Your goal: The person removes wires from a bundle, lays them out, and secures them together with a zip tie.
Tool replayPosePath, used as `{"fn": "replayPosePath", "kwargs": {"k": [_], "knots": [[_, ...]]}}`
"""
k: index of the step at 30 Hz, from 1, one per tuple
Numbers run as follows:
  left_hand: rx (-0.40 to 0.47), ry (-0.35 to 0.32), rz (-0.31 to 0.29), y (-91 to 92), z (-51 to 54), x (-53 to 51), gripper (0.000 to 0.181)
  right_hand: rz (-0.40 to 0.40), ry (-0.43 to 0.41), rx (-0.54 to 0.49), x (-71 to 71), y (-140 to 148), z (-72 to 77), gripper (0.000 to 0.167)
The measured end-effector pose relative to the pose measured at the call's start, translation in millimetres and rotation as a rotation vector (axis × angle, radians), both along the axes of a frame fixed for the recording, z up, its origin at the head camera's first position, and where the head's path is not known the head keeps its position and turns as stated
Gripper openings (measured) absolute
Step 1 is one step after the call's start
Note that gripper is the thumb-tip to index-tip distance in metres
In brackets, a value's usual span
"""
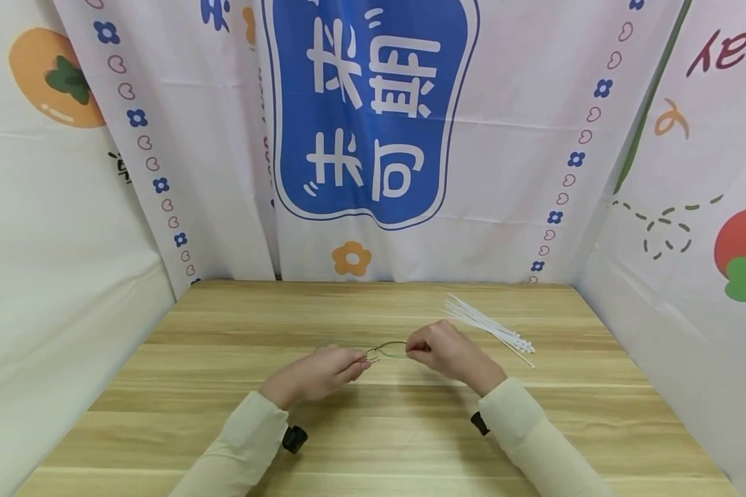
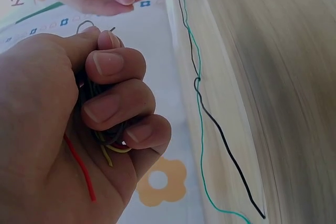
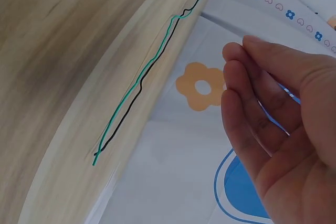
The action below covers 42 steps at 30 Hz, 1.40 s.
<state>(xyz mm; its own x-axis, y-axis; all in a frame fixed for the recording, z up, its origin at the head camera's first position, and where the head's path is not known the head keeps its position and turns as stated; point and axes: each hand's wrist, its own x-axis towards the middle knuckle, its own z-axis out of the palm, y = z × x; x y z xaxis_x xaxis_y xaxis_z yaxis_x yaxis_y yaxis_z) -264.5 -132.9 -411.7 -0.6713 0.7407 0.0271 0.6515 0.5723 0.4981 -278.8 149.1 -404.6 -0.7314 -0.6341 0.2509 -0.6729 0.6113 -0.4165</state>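
My left hand [image 1: 326, 373] is curled round a bundle of thin wires [image 2: 110, 137], with red, yellow and dark pieces showing between the fingers. Short wire ends stick out past its thumb. A black wire [image 2: 226, 142] and a green wire [image 2: 202, 145] lie on the table beside that hand, crossing each other at several points. Nothing shows between the loosely bent fingers of my right hand [image 3: 278, 103], whose thumb lies close to the index finger. In the head view, the right hand [image 1: 450, 352] covers part of these wires.
White cable ties [image 1: 488, 324] lie in a loose pile on the wooden table [image 1: 373, 442], beyond and to the right of my right hand. Printed white cloth [image 1: 224, 172] hangs behind the table and along both sides.
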Motion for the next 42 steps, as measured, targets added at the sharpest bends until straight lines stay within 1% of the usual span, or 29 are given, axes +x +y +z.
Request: {"fn": "replayPosePath", "kwargs": {"k": [4, 12, 19, 25, 30, 38, 42], "knots": [[-0.016, 0.029, -0.005, 5.5, -0.7, -0.5, 0.033, 0.027, 0.026, 0.004, 3.1, -4.5, 1.3, 0.006], [-0.012, 0.036, -0.019, 13.2, -1.0, -0.8, 0.03, 0.09, 0.037, -0.004, 6.5, -11.0, 2.5, 0.006], [-0.01, 0.011, -0.019, 17.1, 0.8, 1.1, 0.031, 0.119, 0.015, -0.022, 10.0, -16.6, 4.2, 0.005], [-0.003, 0.018, -0.033, 20.2, 1.2, 0.8, 0.033, 0.164, 0.0, -0.042, 11.0, -21.1, 4.8, 0.007], [0.014, 0.001, -0.04, 21.7, -0.4, 1.0, 0.035, 0.172, -0.021, -0.064, 11.4, -24.2, 4.5, 0.007], [0.032, 0.004, -0.039, 21.0, -1.4, 1.5, 0.034, 0.18, -0.004, -0.062, 11.0, -26.8, 3.1, 0.008], [0.033, 0.013, -0.031, 19.2, -1.4, 1.4, 0.031, 0.169, -0.036, -0.065, 11.0, -26.4, 3.3, 0.009]]}}
